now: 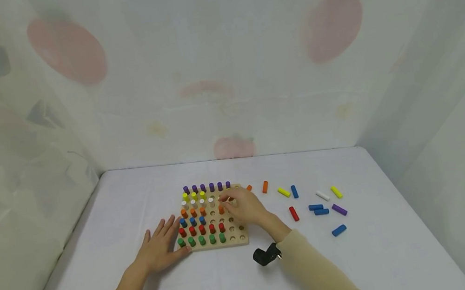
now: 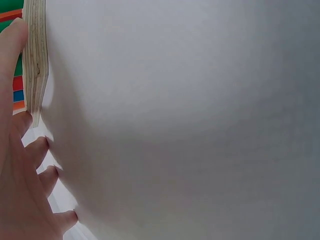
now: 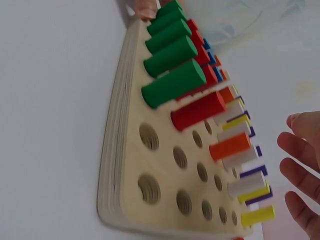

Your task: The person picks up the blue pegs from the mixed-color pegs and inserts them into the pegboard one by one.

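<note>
A wooden pegboard [image 1: 236, 243] lies on the table, with rows of coloured pegs standing in its holes. My left hand [image 1: 157, 251] rests at its left side, fingers spread, the thumb touching the near left corner. Above the right part of the board hovers my right hand [image 1: 241, 205], its fingers loosely bent. In the right wrist view its fingers [image 3: 296, 172] stand apart from the pegs, and no peg shows between them. Nearby stand an orange peg [image 3: 230, 146], a white peg [image 3: 246, 184] and a yellow peg [image 3: 258, 215]. From the head, this hand hides some holes.
Loose pegs lie scattered right of the board, among them a red peg [image 1: 294, 214], a white peg [image 1: 323, 195], a purple peg [image 1: 339, 209] and several blue ones. The table [image 1: 394, 251] has a white cover. A pale curtain [image 1: 223, 48] hangs behind it.
</note>
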`<state>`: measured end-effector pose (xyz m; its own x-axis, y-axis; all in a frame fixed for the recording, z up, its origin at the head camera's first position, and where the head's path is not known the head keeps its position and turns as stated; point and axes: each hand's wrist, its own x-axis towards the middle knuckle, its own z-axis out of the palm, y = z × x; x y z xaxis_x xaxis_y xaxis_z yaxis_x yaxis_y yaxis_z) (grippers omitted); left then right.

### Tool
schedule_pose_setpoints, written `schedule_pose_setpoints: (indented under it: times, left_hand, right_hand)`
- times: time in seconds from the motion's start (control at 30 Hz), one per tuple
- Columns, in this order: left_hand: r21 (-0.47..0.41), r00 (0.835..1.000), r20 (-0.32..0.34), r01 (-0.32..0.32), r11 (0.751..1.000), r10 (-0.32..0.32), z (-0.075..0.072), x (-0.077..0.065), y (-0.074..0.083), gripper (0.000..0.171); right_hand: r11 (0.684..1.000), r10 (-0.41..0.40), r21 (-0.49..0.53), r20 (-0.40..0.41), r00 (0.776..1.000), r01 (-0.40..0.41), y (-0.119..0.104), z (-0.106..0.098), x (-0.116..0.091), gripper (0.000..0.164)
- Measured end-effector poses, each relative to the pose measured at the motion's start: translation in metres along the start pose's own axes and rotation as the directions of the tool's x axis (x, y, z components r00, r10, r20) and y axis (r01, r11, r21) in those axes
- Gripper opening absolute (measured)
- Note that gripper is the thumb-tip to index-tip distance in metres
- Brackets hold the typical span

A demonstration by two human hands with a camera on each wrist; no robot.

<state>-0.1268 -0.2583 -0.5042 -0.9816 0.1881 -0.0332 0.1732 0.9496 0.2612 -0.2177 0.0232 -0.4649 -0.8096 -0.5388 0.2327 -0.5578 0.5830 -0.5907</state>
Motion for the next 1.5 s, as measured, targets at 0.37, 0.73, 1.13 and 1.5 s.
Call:
schedule_pose_setpoints:
  times: [0.37, 0.73, 1.13, 1.5]
  left_hand:
    - [-0.003, 1.000, 0.002, 0.001, 1.000, -0.001, 0.000, 0.000, -0.001, 0.094]
    - [0.001, 1.000, 0.002, 0.002, 1.000, -0.002, 0.000, 0.000, -0.003, 0.094]
    - [-0.005, 1.000, -0.001, 0.004, 1.000, -0.004, 0.002, 0.001, -0.004, 0.095]
    - [-0.003, 1.000, -0.002, 0.005, 1.000, -0.005, 0.003, 0.002, -0.005, 0.097]
  right_hand:
    - [0.998, 0.066, 0.007, -0.098, 0.993, -0.066, 0.027, -0.021, -0.014, 0.018]
    - [0.992, 0.124, 0.023, -0.223, 0.967, -0.122, 0.061, -0.041, -0.031, 0.020]
    - [0.977, 0.193, -0.006, -0.390, 0.900, -0.213, 0.093, -0.066, -0.054, 0.022]
    - [0.908, 0.407, 0.047, -0.326, 0.853, -0.415, 0.115, -0.078, -0.071, 0.031]
